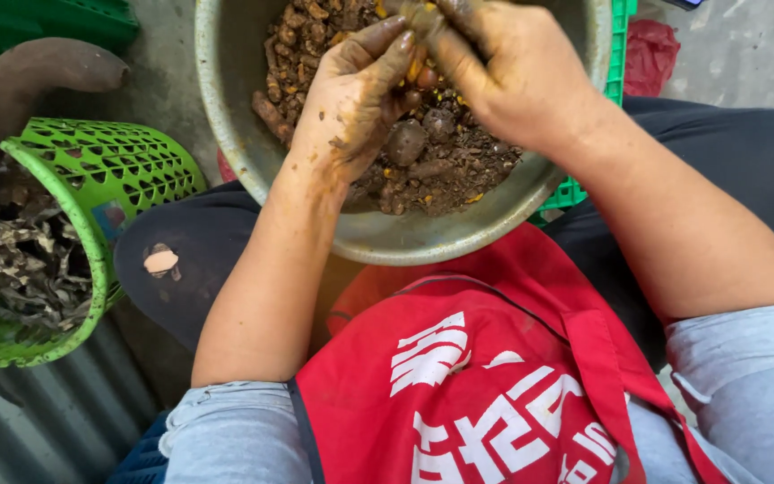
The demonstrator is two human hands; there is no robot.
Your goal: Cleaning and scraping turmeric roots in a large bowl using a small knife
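Bowl [405, 237]: dull grey metal, scuffed and matt, rim smeared with soil. Roots [423, 152] inside: knobbly, rough-skinned, caked in brown earth, with flecks of orange flesh. Left hand [356, 99] and right hand [503, 67]: skin coated in gritty, yellow-brown dirt. Basket [91, 206]: bright green perforated plastic, slightly glossy, holding dry, papery peelings [24, 269]. Apron [494, 376]: red woven cloth, smooth, faint sheen. Sleeves [235, 435]: soft, matt, pale blue fabric.
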